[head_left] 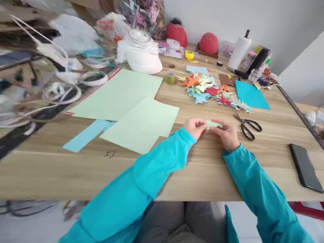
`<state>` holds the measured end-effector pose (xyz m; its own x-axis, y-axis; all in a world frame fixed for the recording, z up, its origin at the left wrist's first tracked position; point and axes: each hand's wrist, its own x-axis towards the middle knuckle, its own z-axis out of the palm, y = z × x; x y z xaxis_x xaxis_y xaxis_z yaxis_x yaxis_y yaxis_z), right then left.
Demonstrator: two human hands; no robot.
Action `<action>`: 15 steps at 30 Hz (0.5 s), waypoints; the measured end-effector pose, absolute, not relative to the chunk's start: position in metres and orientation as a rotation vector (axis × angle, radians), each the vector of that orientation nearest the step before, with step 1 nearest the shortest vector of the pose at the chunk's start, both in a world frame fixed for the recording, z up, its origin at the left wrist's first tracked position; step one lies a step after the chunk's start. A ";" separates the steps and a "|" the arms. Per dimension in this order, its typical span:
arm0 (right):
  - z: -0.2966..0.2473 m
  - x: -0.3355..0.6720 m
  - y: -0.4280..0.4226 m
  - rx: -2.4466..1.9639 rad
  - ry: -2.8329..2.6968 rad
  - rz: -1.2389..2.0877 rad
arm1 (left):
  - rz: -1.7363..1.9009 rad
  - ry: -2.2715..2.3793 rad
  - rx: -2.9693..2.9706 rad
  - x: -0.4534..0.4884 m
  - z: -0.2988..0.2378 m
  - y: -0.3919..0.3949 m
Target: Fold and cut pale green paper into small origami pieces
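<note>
My left hand (195, 127) and my right hand (227, 134) meet over the wooden table (197, 175), both in turquoise sleeves. Between their fingertips sits a small pale green piece of paper (212, 124), pinched from both sides and resting low on the table. Black scissors (248, 126) lie just right of my right hand. Two large pale green sheets (141, 125) (118, 94) lie to the left of my left hand.
A heap of folded coloured paper shapes (210, 90) lies behind my hands, with a blue sheet (250, 95) beside it. A black phone (305, 168) rests at the right edge. Light blue strips (87, 135), a white pot (140, 52), a paper roll (239, 50) and clutter fill the back and left.
</note>
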<state>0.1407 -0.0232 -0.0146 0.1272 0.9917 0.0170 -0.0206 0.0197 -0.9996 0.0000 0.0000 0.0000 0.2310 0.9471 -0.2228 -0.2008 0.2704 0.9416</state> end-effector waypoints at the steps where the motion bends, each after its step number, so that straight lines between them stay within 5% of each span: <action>1: -0.015 0.141 -0.023 -1.236 -1.106 1.116 | 0.981 1.007 0.940 0.001 0.000 0.000; 15: -0.018 0.140 -0.025 -1.226 -1.104 1.159 | 1.029 1.016 1.043 -0.001 -0.003 0.001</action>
<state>0.1397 -0.0246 -0.0180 0.0978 0.9952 -0.0058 -0.0422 -0.0017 -0.9991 -0.0011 0.0009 -0.0027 0.2043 0.9676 -0.1482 -0.1605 0.1824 0.9700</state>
